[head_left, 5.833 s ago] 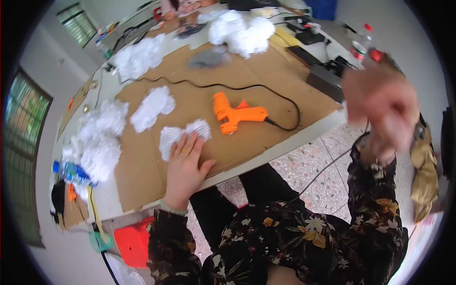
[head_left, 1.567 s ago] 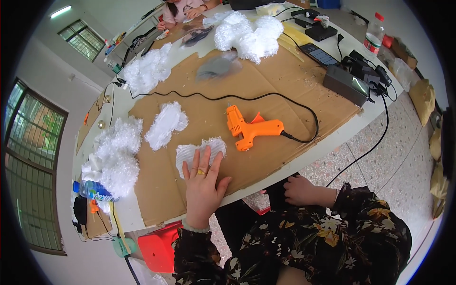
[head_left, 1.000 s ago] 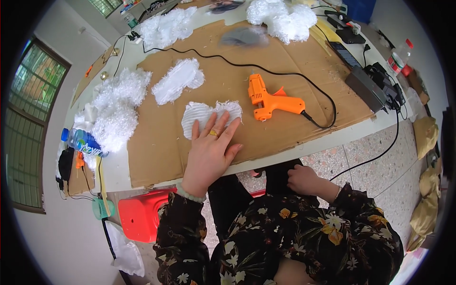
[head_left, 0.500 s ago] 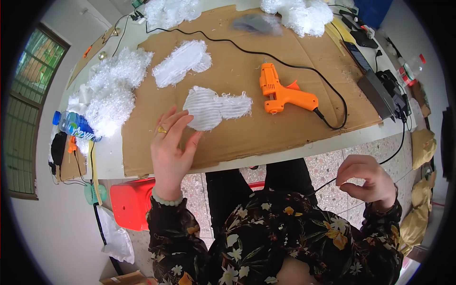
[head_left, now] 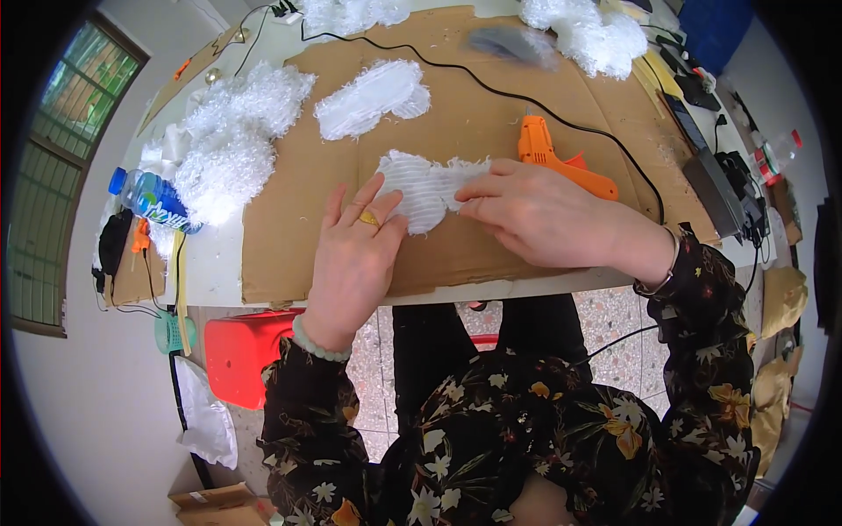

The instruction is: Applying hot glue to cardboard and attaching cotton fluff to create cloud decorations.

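I'm seeing left hand (head_left: 358, 256) touching left edge of white ribbed piece (head_left: 417, 195), fingers and thumb standing apart. Right hand (head_left: 561, 215) covering piece's right end; I'm not able to tell if fingertips are pinching. Piece lying on cardboard (head_left: 281, 237), near side. Orange glue gun (head_left: 545, 152) lying right, partly behind right hand. Second white piece (head_left: 373, 98) lying farther, leftward. Shredded white heap (head_left: 235, 145) sitting left.

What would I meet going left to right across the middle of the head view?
Window, blue-capped bottle, white fluff, left hand, ribbed white piece, right hand, black box, red-capped bottle.
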A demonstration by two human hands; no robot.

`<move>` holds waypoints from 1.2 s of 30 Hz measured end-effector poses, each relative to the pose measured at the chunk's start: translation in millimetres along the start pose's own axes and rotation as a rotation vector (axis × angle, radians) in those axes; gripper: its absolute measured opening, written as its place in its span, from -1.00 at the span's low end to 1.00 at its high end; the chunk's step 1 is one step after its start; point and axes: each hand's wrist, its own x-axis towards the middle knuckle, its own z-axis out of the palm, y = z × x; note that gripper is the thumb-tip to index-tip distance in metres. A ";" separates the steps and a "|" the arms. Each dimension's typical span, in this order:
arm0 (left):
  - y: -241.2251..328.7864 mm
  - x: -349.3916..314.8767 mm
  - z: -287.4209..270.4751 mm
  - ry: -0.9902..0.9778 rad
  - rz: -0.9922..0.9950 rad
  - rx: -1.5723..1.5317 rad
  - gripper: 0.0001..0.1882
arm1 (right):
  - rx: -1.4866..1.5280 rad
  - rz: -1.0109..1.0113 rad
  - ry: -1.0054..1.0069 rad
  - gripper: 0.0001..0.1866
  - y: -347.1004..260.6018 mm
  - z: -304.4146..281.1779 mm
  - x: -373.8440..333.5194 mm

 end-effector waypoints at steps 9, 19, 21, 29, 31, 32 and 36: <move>4.7 -5.9 -8.5 -0.004 -0.064 -0.056 -0.80 | 0.084 0.098 0.019 -0.73 23.9 2.8 11.5; 13.8 24.2 28.8 -0.086 0.013 -0.308 -0.47 | 0.027 0.261 -0.136 -0.76 30.8 -23.4 21.1; 12.0 24.7 31.0 -0.115 0.037 -0.291 -0.46 | 0.005 0.217 0.015 -0.76 42.6 -39.6 19.3; 18.6 29.8 30.4 -0.158 0.063 -0.247 -0.44 | 0.239 0.794 0.315 -0.73 140.4 -117.4 15.3; 19.6 30.1 29.5 -0.166 0.059 -0.237 -0.44 | 0.022 0.778 0.221 -0.69 179.6 -100.6 13.0; 18.4 28.9 31.8 -0.167 0.057 -0.239 -0.44 | 0.023 0.778 0.219 -0.69 193.4 -88.4 15.0; 19.1 27.7 30.8 -0.167 0.052 -0.237 -0.44 | -0.130 0.859 0.146 -0.55 236.0 -59.4 23.3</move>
